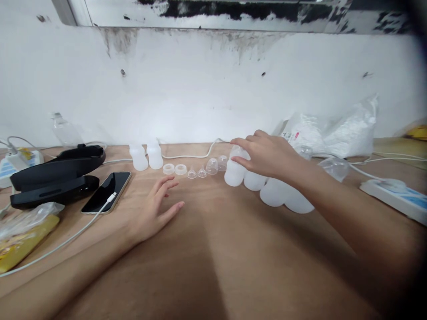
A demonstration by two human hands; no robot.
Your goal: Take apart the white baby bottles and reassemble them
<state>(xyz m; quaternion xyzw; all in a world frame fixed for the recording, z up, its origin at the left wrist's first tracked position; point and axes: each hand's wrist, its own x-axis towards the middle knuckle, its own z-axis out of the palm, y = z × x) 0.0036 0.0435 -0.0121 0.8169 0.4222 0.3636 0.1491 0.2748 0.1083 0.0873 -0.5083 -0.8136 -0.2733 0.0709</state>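
Note:
My right hand (267, 152) reaches over a row of white baby bottles, thumb and index finger around the top of the nearest bottle (234, 174). Beside it stand more white bottles (273, 193), partly hidden by my forearm. My left hand (155, 209) hovers over the table with fingers apart, holding nothing. Beyond it are two white bottle bodies (138, 158), standing upright. To their right lie two collar rings (168, 172), two clear teats (191, 174) and two clear dome caps (211, 167), all in a line.
At left are a phone (108, 189) with a white cable on it, a black case (56, 178), a yellow food packet (30, 240) and a clear bottle (65, 129). White plastic bags (347, 129) and a power strip (396, 195) sit at right. A wall (187, 93) backs the table.

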